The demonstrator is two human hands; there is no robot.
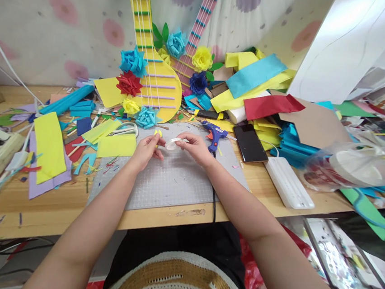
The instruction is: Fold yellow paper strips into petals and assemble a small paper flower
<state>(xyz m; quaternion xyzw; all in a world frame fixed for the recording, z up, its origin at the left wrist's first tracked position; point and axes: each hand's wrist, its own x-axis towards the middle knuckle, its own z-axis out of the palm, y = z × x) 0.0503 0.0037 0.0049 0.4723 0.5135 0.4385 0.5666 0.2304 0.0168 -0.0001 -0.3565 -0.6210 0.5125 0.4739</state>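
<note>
My left hand (147,150) pinches a small yellow paper piece (158,133) between thumb and fingers. In my right hand (195,148) is a small roll of clear or white tape (172,144), gripped at its right edge. Both hands are close together above the grey cutting mat (174,188). Just right of my right hand lies a blue glue gun (214,135). White-handled scissors (126,130) rest on yellow paper to the left of my left hand. Behind the hands stands a yellow paper guitar (160,84) decorated with paper flowers.
A pink paper guitar (198,31) leans at the back. To the right are a black phone (250,143), a white power bank (289,183) and a heap of coloured paper (256,75). Yellow sheets (49,149) and paper scraps lie left. A cable hangs over the front edge.
</note>
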